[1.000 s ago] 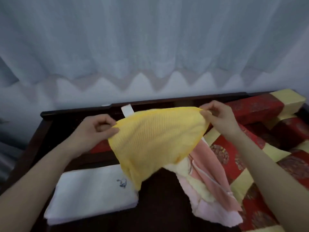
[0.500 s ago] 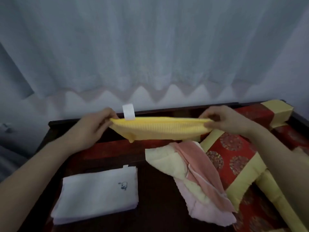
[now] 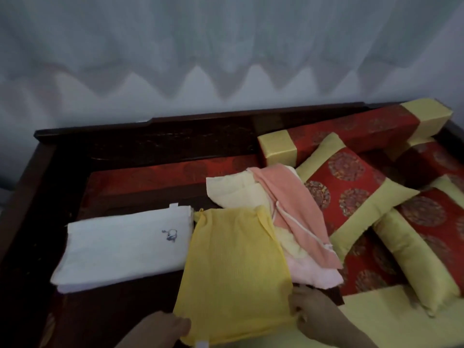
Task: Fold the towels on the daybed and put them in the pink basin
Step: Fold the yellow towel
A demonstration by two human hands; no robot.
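The daybed (image 3: 125, 151) is my work surface. Its dark wooden deck runs out ahead of both grips, so I judge there is room to finish this fold flat instead of in the air. The white towel (image 3: 120, 247), already folded, lies forward and left of the left-hand grip, its right edge just beside the piece I am working. I would take it as the pattern for size.

The yellow towel (image 3: 233, 267) is the thing in hand. It lies spread on the deck, stretching away from my two grips, with its far right corner lapping onto the loose pile of pale and pink towels (image 3: 296, 222) beyond the right-hand grip. To do this step well I would draw the near edge taut between the two corners, carry it over to the far edge and match the corners before letting go. I would also keep the far corner from dragging that pile along (the cloth looks thin and limp, so it will likely wrinkle if hurried). The pink basin is not in view, so placing comes later.

The right hand (image 3: 316, 315) sits low at the near-right corner, back of the hand up, fingers curled in and pinching the towel's edge. The left hand (image 3: 163, 330) is at the near-left corner, mostly cut off by the bottom of the view. Its fingers curl onto the corner in what reads as a pinch.
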